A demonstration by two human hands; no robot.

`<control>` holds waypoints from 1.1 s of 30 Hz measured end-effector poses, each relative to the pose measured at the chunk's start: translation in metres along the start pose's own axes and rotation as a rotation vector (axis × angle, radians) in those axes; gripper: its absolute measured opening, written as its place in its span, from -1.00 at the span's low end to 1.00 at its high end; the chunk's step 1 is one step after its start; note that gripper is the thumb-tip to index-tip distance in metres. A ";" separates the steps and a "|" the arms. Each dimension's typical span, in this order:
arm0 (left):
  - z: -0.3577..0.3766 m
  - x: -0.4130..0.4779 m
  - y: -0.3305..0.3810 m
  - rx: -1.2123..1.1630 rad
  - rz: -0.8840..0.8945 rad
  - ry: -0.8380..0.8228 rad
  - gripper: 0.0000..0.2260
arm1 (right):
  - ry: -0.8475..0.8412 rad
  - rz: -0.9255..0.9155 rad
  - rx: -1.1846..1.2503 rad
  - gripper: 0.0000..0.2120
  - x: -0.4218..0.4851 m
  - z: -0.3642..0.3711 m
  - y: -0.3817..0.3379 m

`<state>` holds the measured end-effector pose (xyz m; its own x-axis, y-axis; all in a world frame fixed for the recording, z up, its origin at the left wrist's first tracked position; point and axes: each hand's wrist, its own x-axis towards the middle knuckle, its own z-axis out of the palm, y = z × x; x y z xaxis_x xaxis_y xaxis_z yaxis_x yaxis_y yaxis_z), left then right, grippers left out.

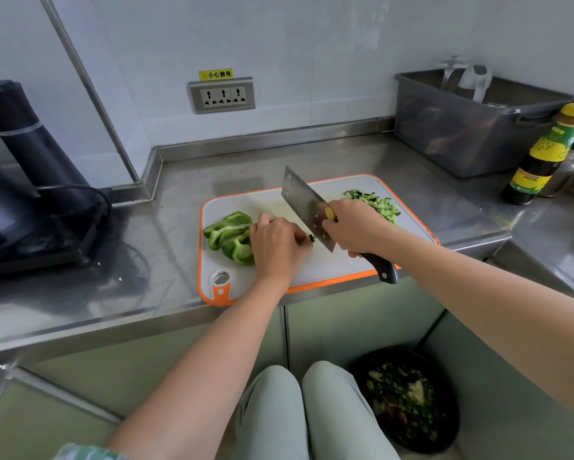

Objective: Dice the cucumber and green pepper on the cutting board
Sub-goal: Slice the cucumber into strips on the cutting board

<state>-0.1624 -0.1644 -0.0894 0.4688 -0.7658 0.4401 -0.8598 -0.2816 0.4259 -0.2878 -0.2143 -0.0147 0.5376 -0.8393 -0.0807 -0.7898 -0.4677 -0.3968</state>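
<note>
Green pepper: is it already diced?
No, the green pepper lies in large pieces on the cutting board beside the left hand.

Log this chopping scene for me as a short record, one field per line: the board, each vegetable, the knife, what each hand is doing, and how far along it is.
board: white cutting board with an orange rim, on a steel counter
cucumber: diced pile at the board's far right
green pepper: large undiced pieces on the board's left
cleaver: blade tilted over the board's middle
right hand: grips the cleaver handle
left hand: pinches a small dark-green piece beside the blade
progress: pepper not yet diced
</note>
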 end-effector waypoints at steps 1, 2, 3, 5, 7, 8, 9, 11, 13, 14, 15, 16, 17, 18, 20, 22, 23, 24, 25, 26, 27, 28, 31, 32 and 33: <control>0.000 0.000 0.000 0.003 0.000 -0.004 -0.93 | -0.019 -0.003 -0.027 -0.78 -0.001 -0.001 -0.002; 0.000 0.000 0.000 0.009 0.001 -0.009 -0.93 | -0.038 -0.002 -0.050 -0.78 -0.001 -0.001 -0.003; -0.001 0.000 0.000 0.014 0.003 -0.012 -0.93 | -0.052 -0.001 -0.067 -0.78 0.000 0.000 -0.005; -0.002 0.000 -0.001 0.014 0.010 -0.009 -0.94 | -0.053 0.006 -0.075 -0.80 0.001 0.003 -0.005; -0.001 -0.001 -0.001 0.025 0.026 0.001 -0.93 | -0.056 0.014 -0.073 -0.82 0.002 0.005 -0.004; -0.001 -0.001 -0.001 0.034 0.037 0.006 -0.93 | -0.064 0.018 -0.070 -0.84 0.002 0.006 -0.004; -0.001 -0.001 0.000 0.039 0.045 0.011 -0.92 | -0.069 0.023 -0.068 -0.84 0.002 0.008 -0.005; -0.001 -0.001 -0.001 0.031 0.051 0.020 -0.91 | -0.050 0.025 -0.086 -0.82 0.003 0.013 -0.006; -0.001 -0.001 -0.002 0.027 0.055 0.016 -0.91 | -0.013 0.026 -0.087 -0.80 0.006 0.019 -0.005; -0.002 -0.001 -0.002 0.027 0.062 0.009 -0.91 | 0.007 0.027 -0.055 -0.79 0.008 0.020 -0.003; -0.001 -0.002 -0.003 0.023 0.069 0.006 -0.90 | 0.029 0.032 -0.015 -0.78 0.010 0.020 -0.001; -0.001 -0.002 -0.003 0.013 0.073 0.010 -0.90 | 0.053 0.038 0.016 -0.78 0.011 0.019 0.003; -0.001 -0.002 -0.003 0.004 0.071 0.018 -0.90 | 0.073 0.048 0.047 -0.80 0.011 0.017 0.006; -0.001 -0.002 -0.003 0.001 0.063 0.026 -0.88 | 0.083 0.058 0.087 -0.83 0.011 0.014 0.009; -0.001 -0.001 -0.003 0.007 0.053 0.054 -0.85 | 0.077 0.064 0.164 -0.89 0.009 0.007 0.013; -0.001 0.000 -0.005 0.004 0.056 0.099 -0.88 | 0.051 0.056 0.214 -0.89 0.006 0.000 0.014; -0.002 0.000 -0.006 0.005 0.058 0.129 -0.92 | 0.036 0.052 0.235 -0.88 0.004 -0.003 0.014; -0.003 0.000 -0.009 0.015 0.057 0.157 -0.96 | 0.017 0.048 0.256 -0.87 0.003 -0.004 0.013; -0.004 -0.001 -0.012 0.032 0.050 0.178 -0.97 | -0.011 0.044 0.273 -0.87 0.001 -0.003 0.011; -0.006 -0.001 -0.015 0.051 0.037 0.192 -0.96 | -0.044 0.040 0.282 -0.88 -0.001 0.000 0.008; -0.007 -0.001 -0.018 0.070 0.024 0.201 -0.95 | -0.072 0.040 0.284 -0.89 -0.003 0.005 0.006; -0.008 -0.002 -0.020 0.090 0.016 0.208 -0.94 | -0.096 0.043 0.284 -0.90 -0.006 0.010 0.004; -0.014 -0.003 -0.021 0.169 0.057 0.210 -0.94 | -0.128 0.075 0.313 -0.83 -0.006 0.016 0.009; -0.015 -0.004 -0.021 0.188 0.084 0.205 -0.93 | -0.117 0.098 0.331 -0.82 -0.004 0.014 0.015; -0.016 -0.004 -0.021 0.197 0.107 0.199 -0.92 | -0.099 0.126 0.344 -0.84 -0.001 0.010 0.023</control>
<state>-0.1433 -0.1460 -0.0876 0.3874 -0.6741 0.6289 -0.9199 -0.3271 0.2161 -0.3035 -0.2211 -0.0329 0.4814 -0.8458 -0.2298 -0.7154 -0.2277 -0.6606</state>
